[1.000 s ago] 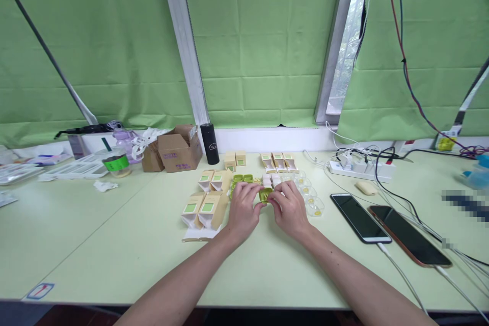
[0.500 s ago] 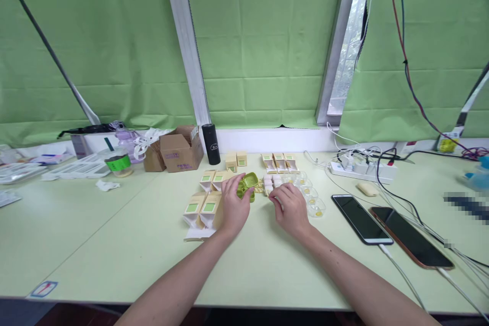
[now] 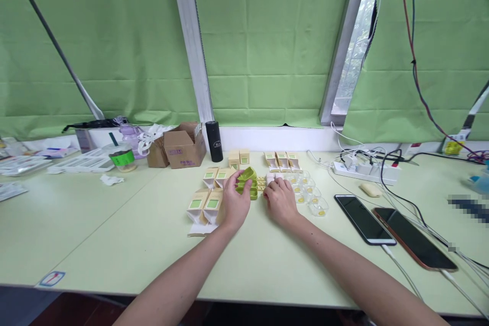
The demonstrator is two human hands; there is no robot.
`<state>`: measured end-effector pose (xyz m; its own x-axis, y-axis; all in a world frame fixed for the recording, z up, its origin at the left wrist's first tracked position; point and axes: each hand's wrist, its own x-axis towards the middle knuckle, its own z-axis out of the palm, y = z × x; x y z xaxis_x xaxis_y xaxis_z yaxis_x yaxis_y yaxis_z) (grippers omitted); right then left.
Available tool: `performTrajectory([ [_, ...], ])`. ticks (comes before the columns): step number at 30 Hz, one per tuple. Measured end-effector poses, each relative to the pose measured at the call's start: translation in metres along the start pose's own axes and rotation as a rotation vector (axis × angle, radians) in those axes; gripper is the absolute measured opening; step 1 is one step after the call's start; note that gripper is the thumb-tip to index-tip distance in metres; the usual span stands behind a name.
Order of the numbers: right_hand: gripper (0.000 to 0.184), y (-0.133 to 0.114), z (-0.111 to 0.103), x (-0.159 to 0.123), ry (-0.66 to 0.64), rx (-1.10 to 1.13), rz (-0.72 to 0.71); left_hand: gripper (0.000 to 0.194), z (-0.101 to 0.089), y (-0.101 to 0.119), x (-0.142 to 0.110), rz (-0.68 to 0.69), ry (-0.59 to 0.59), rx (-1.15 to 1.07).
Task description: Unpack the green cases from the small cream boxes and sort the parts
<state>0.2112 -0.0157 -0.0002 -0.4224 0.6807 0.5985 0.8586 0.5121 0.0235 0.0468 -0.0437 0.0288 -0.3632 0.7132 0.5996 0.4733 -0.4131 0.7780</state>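
Observation:
My left hand (image 3: 234,202) holds a small green case (image 3: 246,173) between thumb and fingers, tilted above other green cases (image 3: 247,191) on the pale green table (image 3: 114,234). My right hand (image 3: 278,199) rests just right of them with its fingers curled down onto small white and yellow pieces (image 3: 269,180); what it grips, if anything, is hidden. Tan cartons with green labels (image 3: 204,205) lie beside my left hand. Clear little cups with yellow bits (image 3: 311,198) stand right of my right hand.
Two phones (image 3: 364,219) on cables lie at the right, behind them a power strip (image 3: 367,169) with tangled wires. A black cylinder (image 3: 214,141), cardboard boxes (image 3: 183,148), a lidded drink cup (image 3: 121,157) and trays (image 3: 84,163) line the back left.
My left hand took the green case away from both hands' shared grip and carried it left and back to the other green cases. My right hand let go and moved onto the small pieces.

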Motion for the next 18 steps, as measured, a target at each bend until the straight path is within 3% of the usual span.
performTrajectory([
  [13, 0.017, -0.0015, 0.0085, 0.006, -0.028, -0.037, -0.001, 0.03, 0.0005, -0.0001, -0.0016, 0.002, -0.021, -0.012],
  [18, 0.014, -0.0013, 0.0025, 0.0047, 0.028, 0.01, 0.021, 0.027, 0.0008, -0.0002, -0.002, 0.001, -0.036, -0.03],
])
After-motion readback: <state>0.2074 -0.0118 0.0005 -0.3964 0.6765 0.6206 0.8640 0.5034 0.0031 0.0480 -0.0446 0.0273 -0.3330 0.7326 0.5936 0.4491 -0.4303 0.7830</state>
